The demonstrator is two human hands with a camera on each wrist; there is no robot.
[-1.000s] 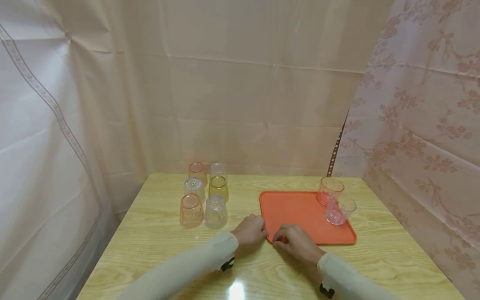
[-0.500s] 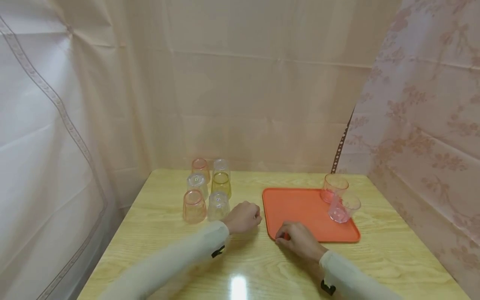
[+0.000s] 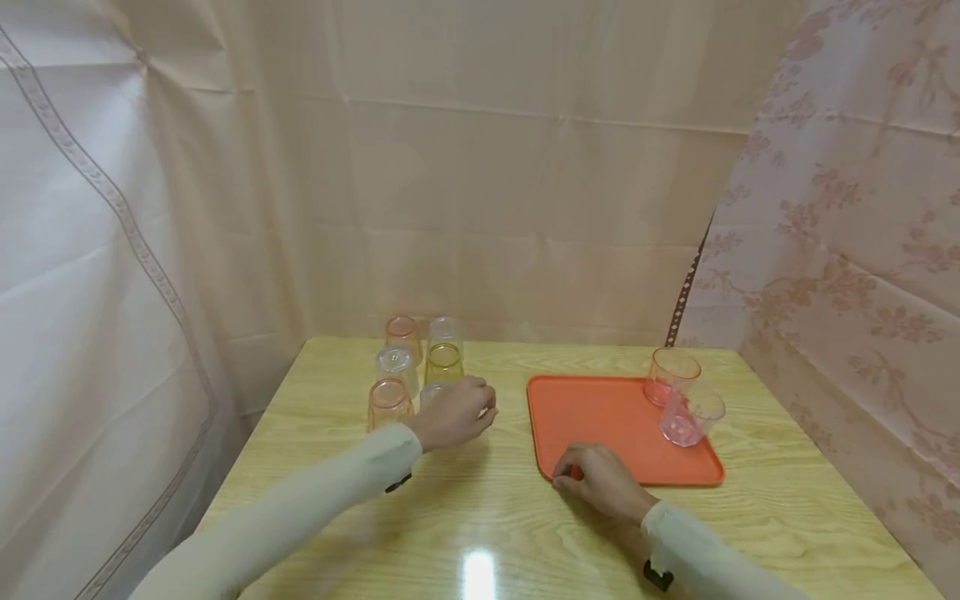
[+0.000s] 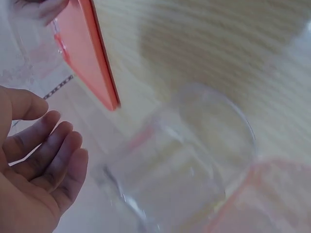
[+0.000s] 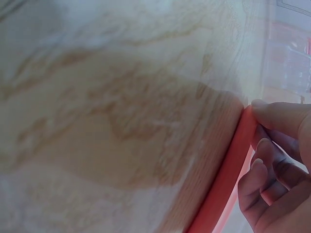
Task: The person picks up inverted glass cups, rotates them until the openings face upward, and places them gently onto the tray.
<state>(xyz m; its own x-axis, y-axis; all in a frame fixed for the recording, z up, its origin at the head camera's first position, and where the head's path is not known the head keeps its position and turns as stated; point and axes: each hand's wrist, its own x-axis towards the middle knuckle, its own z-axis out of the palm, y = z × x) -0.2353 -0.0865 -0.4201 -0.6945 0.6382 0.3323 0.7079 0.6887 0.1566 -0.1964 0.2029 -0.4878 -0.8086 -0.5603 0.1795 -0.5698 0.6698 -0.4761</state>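
My left hand (image 3: 456, 413) is in the air with loosely curled fingers and holds nothing. In the left wrist view an upside-down clear glass (image 4: 167, 182) stands beside that hand, apart from its fingers; in the head view the hand partly covers it. At the near left corner of the red tray (image 3: 585, 417), my right hand (image 3: 602, 483) pinches the rim, thumb on the outer side and fingers curled over the inside. Toward the tray's right side are an upright pink glass (image 3: 672, 379) and a clear glass (image 3: 686, 421), which looks pinkish over the red.
On the table's left, more upside-down glasses stand in two rows, among them a yellow glass (image 3: 444, 363), a front pink glass (image 3: 390, 404), a clear glass (image 3: 397, 367) and a rear pink glass (image 3: 403, 333). Curtains (image 3: 510, 192) enclose the wooden table (image 3: 420, 525).
My left hand has left the tray's left edge and moved left and up, toward the front clear glass. The right hand stays at the tray's corner. The camera view has shifted slightly.
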